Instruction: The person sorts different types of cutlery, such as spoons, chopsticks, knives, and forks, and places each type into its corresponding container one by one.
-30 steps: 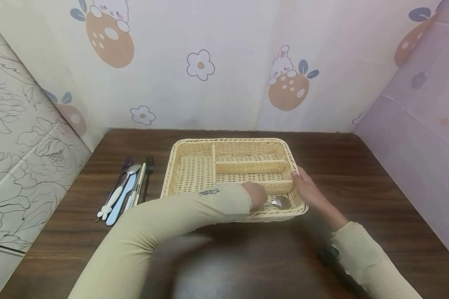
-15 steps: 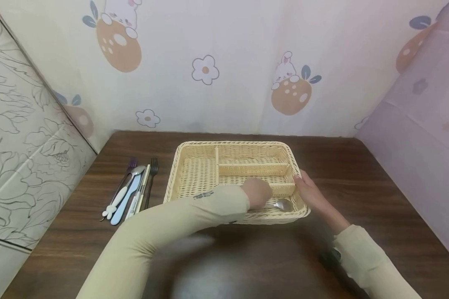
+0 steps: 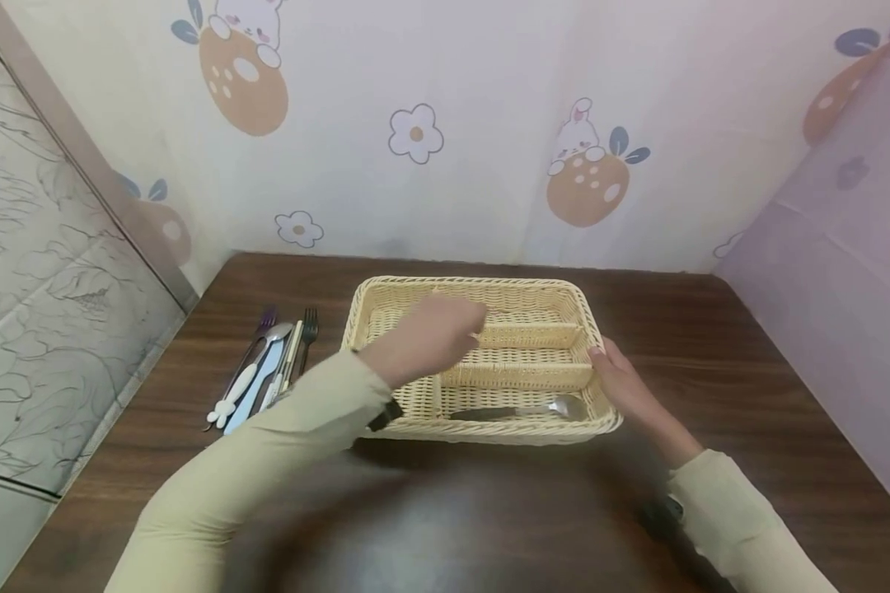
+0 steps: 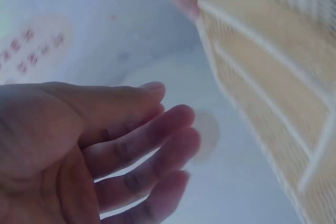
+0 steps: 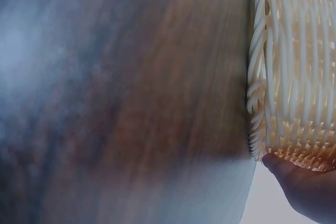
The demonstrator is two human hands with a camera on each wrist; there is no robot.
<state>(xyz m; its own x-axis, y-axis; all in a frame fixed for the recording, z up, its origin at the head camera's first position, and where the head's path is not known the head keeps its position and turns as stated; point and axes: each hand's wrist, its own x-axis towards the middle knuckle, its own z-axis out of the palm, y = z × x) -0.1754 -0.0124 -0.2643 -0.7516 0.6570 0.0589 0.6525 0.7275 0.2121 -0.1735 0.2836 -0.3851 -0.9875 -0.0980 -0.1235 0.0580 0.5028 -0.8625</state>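
Note:
A cream wicker basket [image 3: 522,432] with several compartments stands on the dark wooden table. Lying in its front right compartment is a metal spoon [image 3: 567,407], bowl toward the right, with a darker handle. My left hand [image 3: 430,333] is over the left part of the basket; the left wrist view shows its fingers loosely bent around nothing. At the basket's right end, my right hand [image 3: 626,391] holds the rim. Its thumb [image 5: 281,167] lies against the woven edge in the right wrist view, and its other fingers are mostly hidden.
Left of the basket lies a cluster of cutlery: a purple fork [image 3: 267,319], a spoon with a white rabbit handle [image 3: 226,408], a light blue handle [image 3: 255,391], cream chopsticks [image 3: 291,354] and a black fork [image 3: 309,328]. Patterned curtains [image 3: 489,165] enclose the table.
My left hand has let go of the spoon in the front compartment and moved up and left, uncovering its handle. The right hand keeps its hold on the basket.

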